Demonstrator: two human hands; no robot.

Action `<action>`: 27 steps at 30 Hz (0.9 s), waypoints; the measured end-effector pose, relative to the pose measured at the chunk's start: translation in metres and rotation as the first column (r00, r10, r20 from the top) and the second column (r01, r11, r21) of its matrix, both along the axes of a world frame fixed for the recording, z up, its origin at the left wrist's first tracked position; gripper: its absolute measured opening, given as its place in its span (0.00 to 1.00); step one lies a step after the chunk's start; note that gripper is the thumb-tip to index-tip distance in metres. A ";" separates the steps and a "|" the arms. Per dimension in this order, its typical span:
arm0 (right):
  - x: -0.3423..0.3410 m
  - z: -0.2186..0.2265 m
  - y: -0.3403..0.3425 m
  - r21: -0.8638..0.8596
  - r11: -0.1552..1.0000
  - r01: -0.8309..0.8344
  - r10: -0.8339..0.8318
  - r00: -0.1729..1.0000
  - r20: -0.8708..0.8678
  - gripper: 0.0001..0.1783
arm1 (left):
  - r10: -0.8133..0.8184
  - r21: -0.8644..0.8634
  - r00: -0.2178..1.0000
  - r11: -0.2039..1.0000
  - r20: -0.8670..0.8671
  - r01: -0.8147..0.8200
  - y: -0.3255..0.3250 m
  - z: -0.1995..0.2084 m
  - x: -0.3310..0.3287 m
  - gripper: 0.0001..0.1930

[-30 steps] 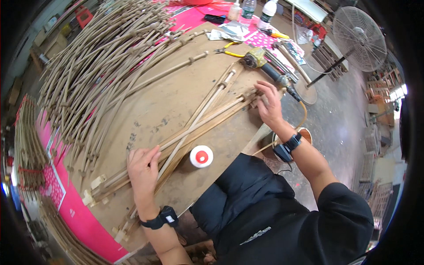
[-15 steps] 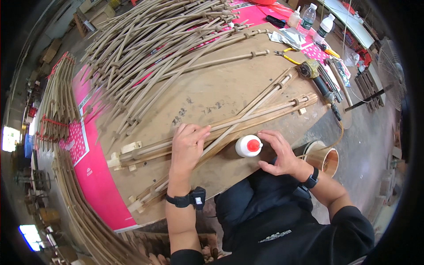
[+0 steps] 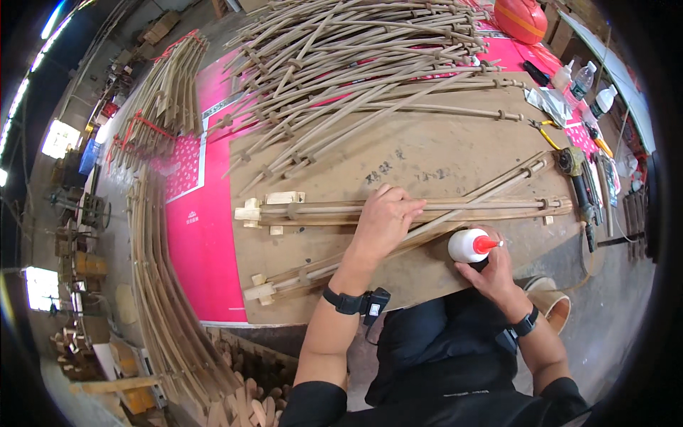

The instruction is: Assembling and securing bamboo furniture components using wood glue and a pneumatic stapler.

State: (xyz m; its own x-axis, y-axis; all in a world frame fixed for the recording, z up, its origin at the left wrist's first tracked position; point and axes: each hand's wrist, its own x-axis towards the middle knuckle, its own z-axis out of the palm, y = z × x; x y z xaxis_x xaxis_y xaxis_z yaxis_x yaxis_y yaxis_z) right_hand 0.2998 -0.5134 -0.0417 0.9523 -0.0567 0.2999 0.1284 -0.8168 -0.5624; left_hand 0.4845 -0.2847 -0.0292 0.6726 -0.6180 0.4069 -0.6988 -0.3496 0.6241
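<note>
My left hand (image 3: 388, 220) is closed in a pinch on a thin wooden rod (image 3: 455, 206), which lies along a long wooden strip (image 3: 320, 219) on the brown board (image 3: 334, 167). A second strip with a rod (image 3: 327, 269) crosses beneath the first at a slant. Wrapped round a white squeeze bottle (image 3: 464, 246) with a red nozzle cap is my right hand (image 3: 492, 269), its thumb on the near side. The bottle leans with its nozzle to the right. Light wooden blocks (image 3: 248, 213) sit at the strips' left ends.
A big heap of rods with small collars (image 3: 341, 78) covers the far side. Pliers (image 3: 546, 133), a power tool (image 3: 573, 171) and plastic bottles (image 3: 583, 80) lie at the right. Tied rod bundles (image 3: 160, 99) stand at the left; a round bin (image 3: 555, 306) is below the table's right edge.
My right hand has closed round the white bottle and tipped it, nozzle to the right. My left hand stays on the rod. The whole view has turned and shifted.
</note>
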 end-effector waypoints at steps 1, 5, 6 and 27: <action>0.000 0.000 0.000 0.008 1.000 -0.006 0.006 1.000 -0.016 0.43 | 0.002 -0.003 1.000 1.000 0.005 -0.002 0.000 0.000 0.000 0.09; -0.011 -0.005 -0.006 0.182 0.983 -0.014 0.011 1.000 0.021 0.40 | -0.011 -0.030 1.000 1.000 -0.014 0.011 -0.004 0.000 -0.001 0.09; -0.022 -0.003 -0.007 0.361 0.932 0.035 -0.023 0.999 -0.039 0.40 | -0.022 -0.034 1.000 0.999 -0.015 0.022 -0.006 0.000 -0.002 0.09; -0.151 0.093 -0.136 0.956 0.129 0.264 -0.572 0.807 -0.146 0.28 | -0.020 0.116 1.000 0.993 0.024 0.017 -0.005 0.006 0.004 0.09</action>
State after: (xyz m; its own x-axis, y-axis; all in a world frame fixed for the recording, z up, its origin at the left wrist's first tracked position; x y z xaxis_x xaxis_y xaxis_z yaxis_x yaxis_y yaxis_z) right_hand 0.1493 -0.6494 0.0515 0.5951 -0.7951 -0.1166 0.1847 0.2765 -0.9431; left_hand 0.4881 -0.2898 -0.0232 0.6513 -0.6740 0.3487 -0.7206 -0.4052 0.5627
